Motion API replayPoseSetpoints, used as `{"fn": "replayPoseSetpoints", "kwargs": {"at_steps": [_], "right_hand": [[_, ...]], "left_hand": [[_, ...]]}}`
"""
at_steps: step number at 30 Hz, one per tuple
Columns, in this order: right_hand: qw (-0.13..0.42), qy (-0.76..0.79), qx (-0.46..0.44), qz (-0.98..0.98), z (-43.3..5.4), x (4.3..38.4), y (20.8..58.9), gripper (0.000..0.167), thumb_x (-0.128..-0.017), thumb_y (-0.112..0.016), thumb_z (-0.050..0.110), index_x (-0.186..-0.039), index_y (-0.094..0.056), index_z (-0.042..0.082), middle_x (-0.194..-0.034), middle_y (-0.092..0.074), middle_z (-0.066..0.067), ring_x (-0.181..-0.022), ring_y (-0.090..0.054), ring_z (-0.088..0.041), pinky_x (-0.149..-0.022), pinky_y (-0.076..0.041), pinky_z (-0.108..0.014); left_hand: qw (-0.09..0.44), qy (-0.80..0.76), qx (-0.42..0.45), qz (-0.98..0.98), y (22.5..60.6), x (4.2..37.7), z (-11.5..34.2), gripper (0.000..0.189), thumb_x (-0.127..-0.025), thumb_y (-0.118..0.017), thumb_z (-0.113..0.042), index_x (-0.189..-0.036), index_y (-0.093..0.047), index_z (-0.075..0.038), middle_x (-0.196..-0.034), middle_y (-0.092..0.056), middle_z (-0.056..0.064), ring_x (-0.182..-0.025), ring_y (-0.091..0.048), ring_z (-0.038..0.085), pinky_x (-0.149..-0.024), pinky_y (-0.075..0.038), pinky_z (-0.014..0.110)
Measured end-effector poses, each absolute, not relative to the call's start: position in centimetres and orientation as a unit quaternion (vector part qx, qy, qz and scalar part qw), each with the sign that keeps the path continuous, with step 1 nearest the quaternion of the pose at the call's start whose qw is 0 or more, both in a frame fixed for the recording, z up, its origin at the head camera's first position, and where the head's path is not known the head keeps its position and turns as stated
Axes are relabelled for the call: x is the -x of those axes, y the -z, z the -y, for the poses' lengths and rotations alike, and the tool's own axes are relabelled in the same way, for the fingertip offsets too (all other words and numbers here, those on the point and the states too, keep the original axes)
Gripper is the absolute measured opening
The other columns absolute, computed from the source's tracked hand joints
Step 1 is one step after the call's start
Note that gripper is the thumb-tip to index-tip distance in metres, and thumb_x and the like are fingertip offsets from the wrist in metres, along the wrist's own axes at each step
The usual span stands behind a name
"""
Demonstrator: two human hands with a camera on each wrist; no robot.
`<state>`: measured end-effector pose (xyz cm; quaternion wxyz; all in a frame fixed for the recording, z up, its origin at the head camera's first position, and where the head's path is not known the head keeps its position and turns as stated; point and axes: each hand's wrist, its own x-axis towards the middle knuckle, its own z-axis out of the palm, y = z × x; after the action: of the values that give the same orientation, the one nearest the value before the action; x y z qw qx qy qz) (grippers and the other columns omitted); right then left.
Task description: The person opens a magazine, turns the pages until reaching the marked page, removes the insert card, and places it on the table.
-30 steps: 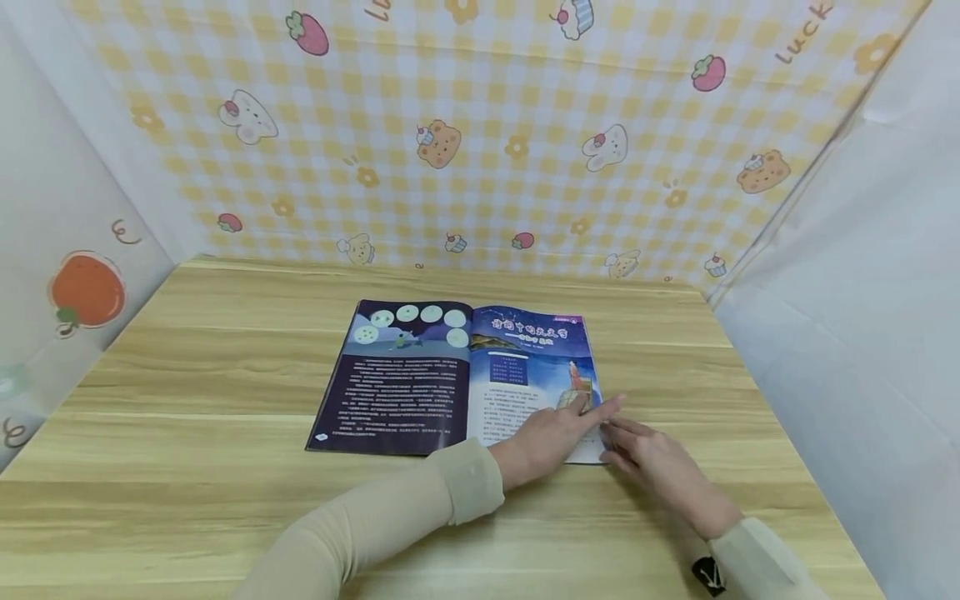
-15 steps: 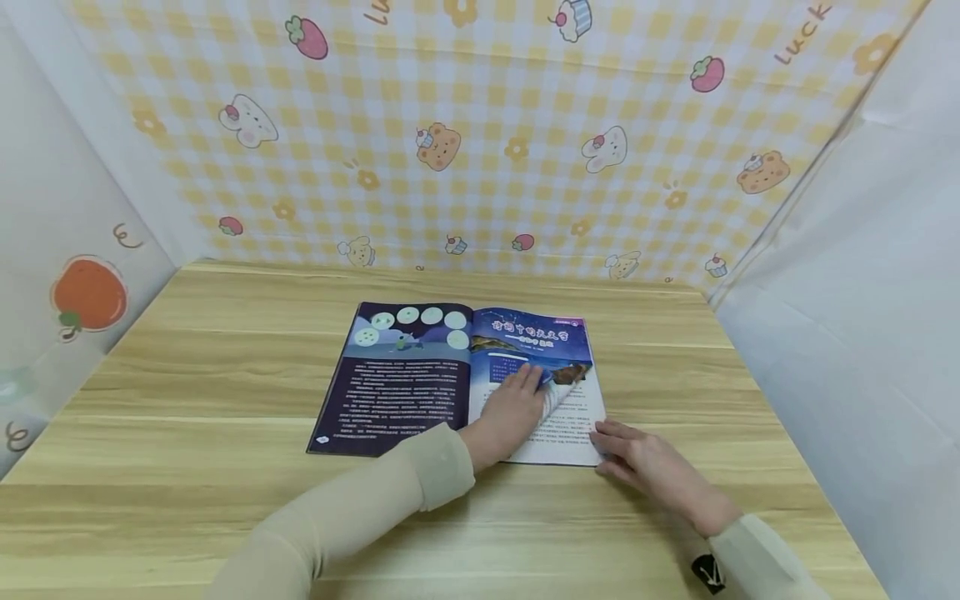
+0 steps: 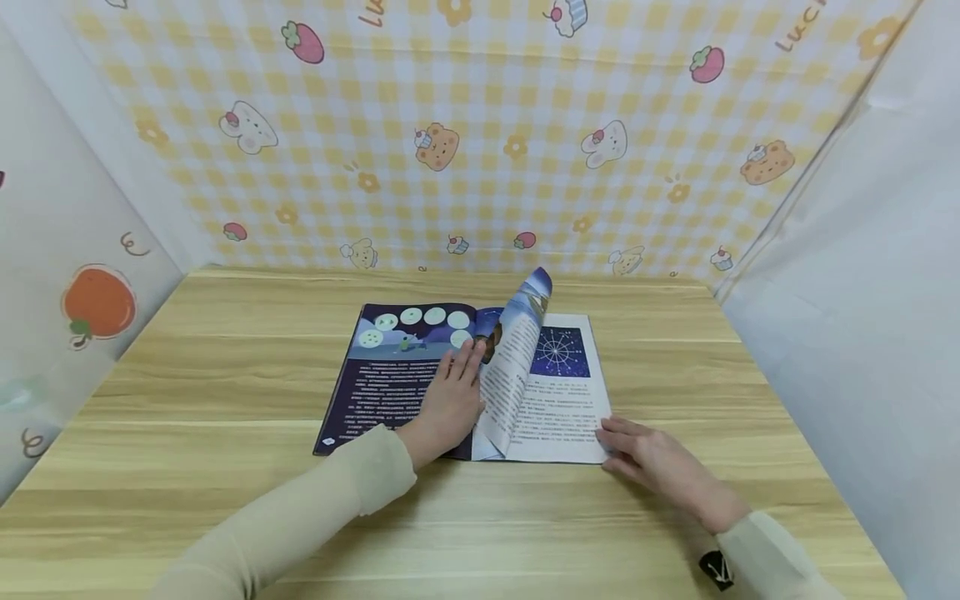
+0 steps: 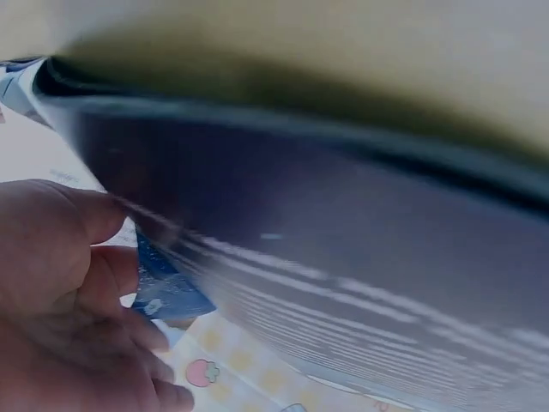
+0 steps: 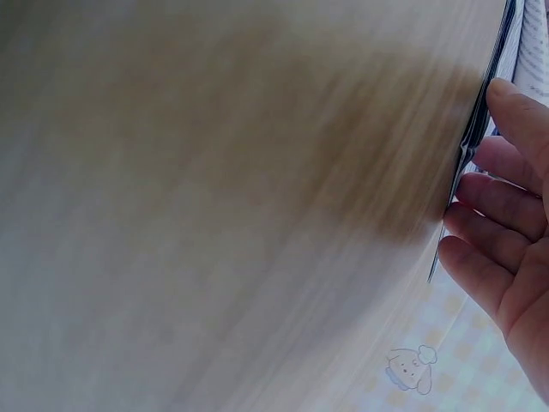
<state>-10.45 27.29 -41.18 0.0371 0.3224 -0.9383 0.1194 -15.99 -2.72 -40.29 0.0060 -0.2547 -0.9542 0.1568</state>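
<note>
A magazine (image 3: 567,417) lies spread on the wooden table, its left page dark with white text and pale circles. One leaf (image 3: 513,354) stands curled up near the spine, its free top corner raised, baring a page with a blue star-wheel picture. My left hand (image 3: 447,406) is over the dark page next to the spine, fingers extended, the lifted leaf along its thumb side. In the left wrist view the thumb lies by the dark page. My right hand (image 3: 660,468) rests at the lower right corner, its relaxed fingertips touching the magazine's edge (image 5: 480,112).
The wooden table (image 3: 225,375) reaches around the magazine on all sides. A small black tag (image 3: 716,570) lies by the right sleeve. Behind stands a yellow checked backdrop (image 3: 360,125), with white panels at both sides.
My left hand has moved left from the right page to the spine, and the leaf has lifted and curled over leftward, baring the page beneath. My right hand has stayed at the corner.
</note>
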Motion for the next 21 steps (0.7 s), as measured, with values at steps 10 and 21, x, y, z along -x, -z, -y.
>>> {"fn": "replayPoseSetpoints", "kwargs": {"at_steps": [10,21], "right_hand": [[0.039,-0.121,-0.325,0.937,-27.4,10.6,41.1,0.035,-0.078,-0.074,0.016,-0.108,-0.068,-0.002,-0.115,-0.064,-0.022,-0.106,-0.062,-0.037,-0.085,-0.052,-0.041],[0.031,-0.128,-0.317,0.939,-27.4,10.6,40.9,0.034,-0.079,-0.074,0.017,-0.108,-0.068,-0.001,-0.116,-0.064,-0.021,-0.106,-0.062,-0.036,-0.086,-0.052,-0.041]], "left_hand": [[0.127,-0.139,0.257,0.948,40.7,15.2,5.7,0.055,-0.087,-0.061,-0.048,-0.122,-0.061,-0.005,-0.156,-0.021,0.008,-0.143,-0.014,0.034,-0.114,-0.016,0.052],[0.004,-0.032,0.232,0.972,40.6,13.3,9.5,0.051,-0.096,-0.051,-0.033,-0.139,-0.044,-0.006,-0.130,-0.050,0.031,-0.119,-0.052,0.042,-0.103,-0.036,0.055]]}}
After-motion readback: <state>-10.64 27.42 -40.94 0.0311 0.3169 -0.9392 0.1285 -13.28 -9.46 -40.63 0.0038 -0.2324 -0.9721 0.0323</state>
